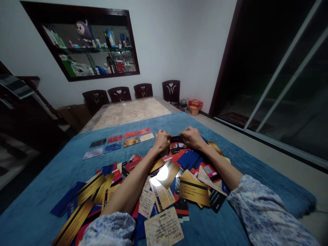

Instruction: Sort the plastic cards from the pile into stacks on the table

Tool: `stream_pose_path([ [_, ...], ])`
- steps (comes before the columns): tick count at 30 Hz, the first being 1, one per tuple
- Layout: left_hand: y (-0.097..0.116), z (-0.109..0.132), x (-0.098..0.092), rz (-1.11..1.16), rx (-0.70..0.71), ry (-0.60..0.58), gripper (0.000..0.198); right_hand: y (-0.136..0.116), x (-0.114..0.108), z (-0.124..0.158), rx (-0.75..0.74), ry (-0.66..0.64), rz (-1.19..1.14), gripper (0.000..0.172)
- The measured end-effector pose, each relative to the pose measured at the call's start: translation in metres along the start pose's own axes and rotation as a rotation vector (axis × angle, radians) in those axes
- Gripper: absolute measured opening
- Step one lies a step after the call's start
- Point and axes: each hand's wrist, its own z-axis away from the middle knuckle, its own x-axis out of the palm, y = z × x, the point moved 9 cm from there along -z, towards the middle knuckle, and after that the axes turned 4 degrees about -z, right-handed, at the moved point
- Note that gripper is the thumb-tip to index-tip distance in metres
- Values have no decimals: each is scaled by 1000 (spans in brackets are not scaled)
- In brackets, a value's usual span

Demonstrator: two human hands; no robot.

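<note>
Both arms reach forward over a loose heap of plastic cards [194, 189] in gold, blue, red, black and cream. My left hand [162, 140] and my right hand [192, 137] are closed at the heap's far edge, gripping opposite ends of a dark card [175, 137]. It is seen nearly edge-on, so its face cannot be made out. Left of my hands, several cards lie apart in two rows, among them a white card [147, 137], a gold card [131, 142] and a dark blue card [112, 147].
A blue cloth [46, 184] covers the near part of the table; the far part shows a marbled top [128, 111]. Dark chairs [171, 89] stand behind it. A wall shelf [99, 49] holds bottles and a purple plush toy. At right is a dark glass door [276, 78].
</note>
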Motion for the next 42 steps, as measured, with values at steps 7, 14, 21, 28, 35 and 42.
stream_pose_path([
  [7,-8,0,-2,65,-49,39,37,9,2,0,78,5,-34,34],
  [14,-13,-3,1,73,-70,50,39,11,4,1,101,-10,-33,33],
  [21,-15,-4,-2,90,-75,72,37,8,-1,0,82,52,-67,37],
  [28,-19,-6,-3,120,-119,118,28,-1,-11,0,67,89,-112,46],
  [35,-16,-1,-10,157,-121,143,36,-5,-5,0,16,63,-82,49],
  [42,-15,2,-11,147,-126,159,42,-2,1,0,5,34,-121,57],
])
